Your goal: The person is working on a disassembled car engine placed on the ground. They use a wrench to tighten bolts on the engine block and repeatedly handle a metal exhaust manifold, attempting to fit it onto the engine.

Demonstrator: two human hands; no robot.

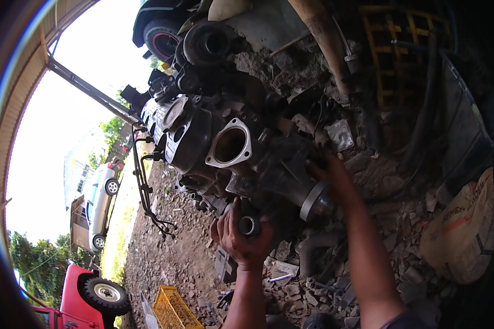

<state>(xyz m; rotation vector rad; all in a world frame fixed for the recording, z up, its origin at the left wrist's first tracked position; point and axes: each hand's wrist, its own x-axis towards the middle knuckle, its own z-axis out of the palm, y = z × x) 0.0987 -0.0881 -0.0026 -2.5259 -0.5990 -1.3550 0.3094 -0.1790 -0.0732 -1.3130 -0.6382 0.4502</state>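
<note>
A large, dirty engine (pixel 203 140) lies before me on the rubble. A triangular metal flange (pixel 229 143) with a wide round hole faces up from its middle. My left hand (pixel 240 236) grips the near side of the engine around a short round pipe stub (pixel 249 225), thumb and fingers on either side of it. On the right, my right hand (pixel 329 171) holds the engine's dark casing, close to a round metal collar (pixel 316 202). Its fingertips are partly lost in shadow. A turbocharger-like round housing (pixel 207 44) sits at the engine's far end.
Thin bent metal pipes (pixel 142 189) stick out left of the engine. A yellow crate (pixel 174 310) stands at the lower left, and a torn paper sack (pixel 462 233) lies at right. A yellow lattice (pixel 370 52) is at the upper right. Parked vehicles, including a red one (pixel 74 293), stand leftward.
</note>
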